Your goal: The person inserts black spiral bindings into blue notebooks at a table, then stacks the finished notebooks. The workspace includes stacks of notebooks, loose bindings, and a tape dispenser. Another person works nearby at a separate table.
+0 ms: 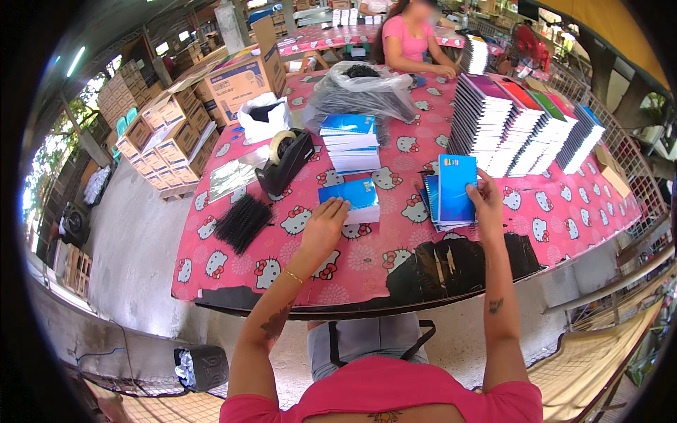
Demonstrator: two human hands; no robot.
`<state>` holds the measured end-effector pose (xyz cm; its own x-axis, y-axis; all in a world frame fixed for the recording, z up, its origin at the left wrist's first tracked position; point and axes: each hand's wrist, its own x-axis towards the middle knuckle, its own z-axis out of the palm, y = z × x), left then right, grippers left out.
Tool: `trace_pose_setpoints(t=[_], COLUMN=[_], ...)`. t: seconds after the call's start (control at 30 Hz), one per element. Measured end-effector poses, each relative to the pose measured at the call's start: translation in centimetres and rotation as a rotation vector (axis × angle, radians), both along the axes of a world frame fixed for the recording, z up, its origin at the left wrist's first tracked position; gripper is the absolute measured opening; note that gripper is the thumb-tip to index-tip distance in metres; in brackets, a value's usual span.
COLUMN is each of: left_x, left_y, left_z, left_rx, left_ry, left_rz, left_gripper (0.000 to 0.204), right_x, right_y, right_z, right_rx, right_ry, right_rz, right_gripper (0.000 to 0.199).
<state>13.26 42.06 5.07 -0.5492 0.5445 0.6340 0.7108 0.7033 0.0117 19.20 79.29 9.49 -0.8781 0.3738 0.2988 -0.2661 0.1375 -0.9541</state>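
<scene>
My right hand (485,200) grips the right edge of a blue-covered spiral notebook (456,187), thumb on its cover. That notebook is over a small pile of blue notebooks (428,201), whose dark coil bindings show on the left; whether it touches them I cannot tell. My left hand (326,224) lies with fingers flat on the near left part of a low stack of blue-covered pads (363,192). Behind it stands a taller stack of the same blue pads (349,144). A bundle of black binding coils (243,222) lies left of my left hand.
A black tape dispenser (287,166) stands left of the pads. Beyond are a white bag (262,120) and a plastic bag of black coils (363,95). Tall notebook stacks (478,123) stand at the right. A person in pink (409,42) sits across the table; cartons (236,88) are at left.
</scene>
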Motion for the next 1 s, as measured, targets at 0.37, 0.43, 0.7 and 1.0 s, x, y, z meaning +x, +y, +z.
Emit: trace_pose_setpoints(t=[0.37,0.43,0.7,1.0], left_x=[7.4,8.5,-0.2,3.1], left_y=[2.4,3.4,-16.0,-13.8], left_z=[1.6,1.3,-1.8,-3.5], left_rx=[-0.025,0.097,0.074,0.005], left_ry=[-0.304,-0.192,0.001,0.137], left_rz=[-0.187,-0.205,0.75,0.537], left_gripper=[0.03,0.028,0.027,0.028], right_x=[4.8,6.4,6.4,5.3], right_y=[-11.7,-12.6,-14.3,-14.4], right_z=[-3.0,-7.0,-6.8,-8.6], right_rx=[0.541,0.435,0.136,0.009], right_ry=[0.109,-0.025,-0.057,-0.189], right_rz=[0.396,0.307,0.354,0.521], right_gripper=[0.055,0.045,0.03,0.032])
